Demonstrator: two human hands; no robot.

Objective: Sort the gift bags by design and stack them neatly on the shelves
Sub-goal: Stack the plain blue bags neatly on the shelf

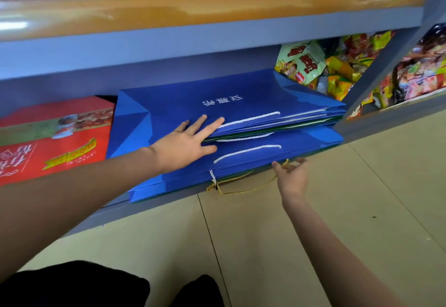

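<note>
The left hand (pixel 184 147) has its fingers (pixel 200 123) straight and spread wide. They press flat on the top pile of blue bags (pixel 217 104) and hold nothing. The right hand (pixel 290 176) has loose, half-curled fingers (pixel 300 162) at the near edge of the lower blue bags (pixel 277 154). They touch the edge just beside a gold cord (pixel 243 189). I cannot tell if they pinch anything.

The blue bags lie flat on the low shelf (pixel 115 212) in two piles, one on top of the other. The lower pile sticks out over the near edge of the shelf. White cords (pixel 251 118) lie across the bags. A thin green edge shows between the blue ones, so another kind of bag may be mixed in. A red box (pixel 53 142) sits on the left. Snack packs (pixel 321 65) are far on the right.

What could go wrong? The bags look smooth and slippery. A hard push on the top pile could make it slide back and go crooked. The lower pile hangs out, so a pull could tip it onto the floor (pixel 313 246). The gold cord hangs loose and could catch on fingers.
</note>
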